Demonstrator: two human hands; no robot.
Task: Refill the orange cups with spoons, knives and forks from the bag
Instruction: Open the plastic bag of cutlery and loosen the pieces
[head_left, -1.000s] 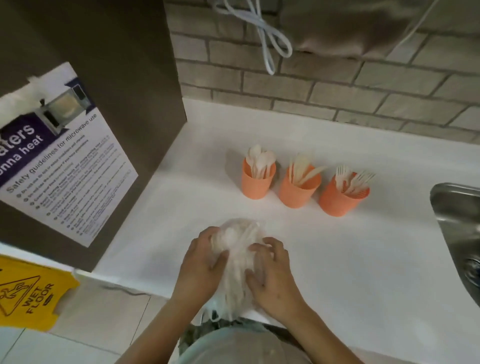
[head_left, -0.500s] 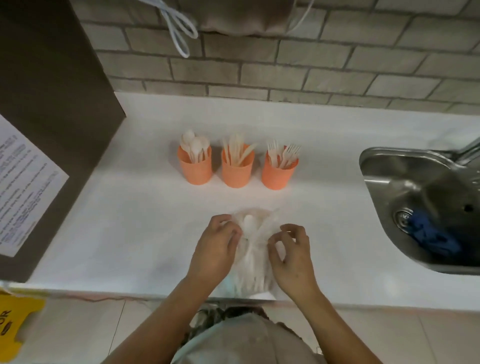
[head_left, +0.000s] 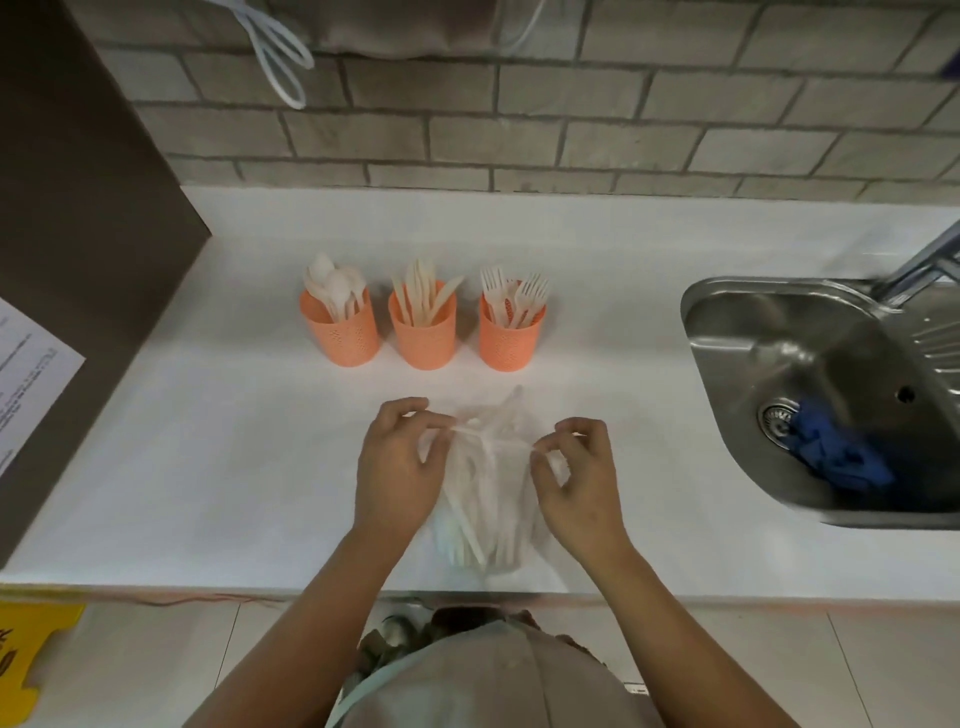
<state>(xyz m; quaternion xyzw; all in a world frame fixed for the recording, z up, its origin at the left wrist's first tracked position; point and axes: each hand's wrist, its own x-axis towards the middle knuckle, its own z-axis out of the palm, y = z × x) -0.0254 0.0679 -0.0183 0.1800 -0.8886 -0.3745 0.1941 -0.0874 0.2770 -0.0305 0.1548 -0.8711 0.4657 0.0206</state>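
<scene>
Head view: a white counter (head_left: 208, 467) runs across the middle of the frame, with a grey brick wall (head_left: 519, 135) along the top. In the lower centre lies a clear plastic bag (head_left: 488, 499) holding pale plastic cutlery, its lower end close to the counter's near edge. Both hands are at the bag's tied top. The left hand (head_left: 397, 462), just left of the bag, has thumb and fingers pinched shut on a twisted strand of the plastic. The right hand (head_left: 582, 478), just right of the bag, pinches the other end of that strand in the same way, fingers curled. The strand is pulled taut between the two hands.

Above the hands, in the centre of the frame, three orange cups stand upright in a row, near one another but apart. The left cup (head_left: 343, 332) holds spoons (head_left: 335, 286), the middle cup (head_left: 423, 332) holds knives (head_left: 423, 293), and the right cup (head_left: 506, 338) holds forks (head_left: 514, 296). None is packed full.

At the right edge a steel sink (head_left: 753, 322) is set into the counter, with a blue cloth (head_left: 831, 452) lying by its drain and a tap (head_left: 924, 265) at the upper right. A dark brown panel (head_left: 78, 208) fills the left side, with a printed sheet (head_left: 26, 364) stuck to it. A yellow sign (head_left: 26, 654) shows at the lower left corner. White cord (head_left: 283, 57) loops down at the top.
</scene>
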